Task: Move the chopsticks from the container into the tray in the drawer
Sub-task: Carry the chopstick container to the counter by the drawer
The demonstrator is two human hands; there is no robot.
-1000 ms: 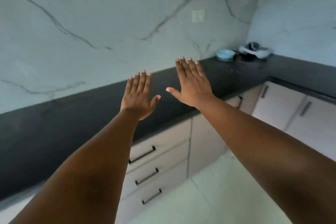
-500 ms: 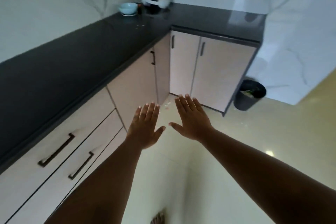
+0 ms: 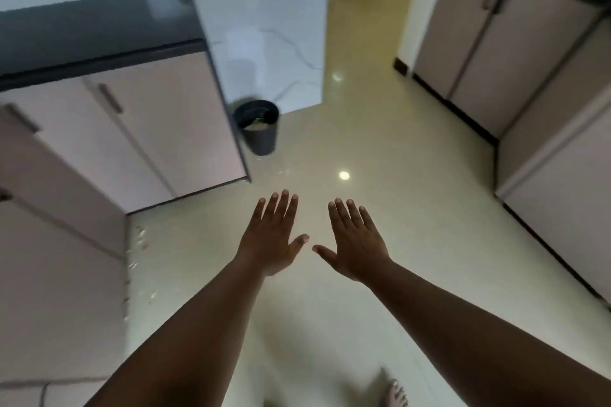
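My left hand and my right hand are stretched out in front of me, backs up, fingers spread and holding nothing. They hover side by side above the pale tiled floor, thumbs almost touching. No chopsticks, container, drawer tray or open drawer appears in this view.
A dark countertop over beige cabinets stands at the left. A dark waste bin sits at the cabinet's end by a marble wall. More beige cabinets line the right side. A bare foot shows at the bottom.
The view has swung right, from the counter and backsplash to the open floor between the cabinet rows. Both hands stay outstretched, flat and empty.
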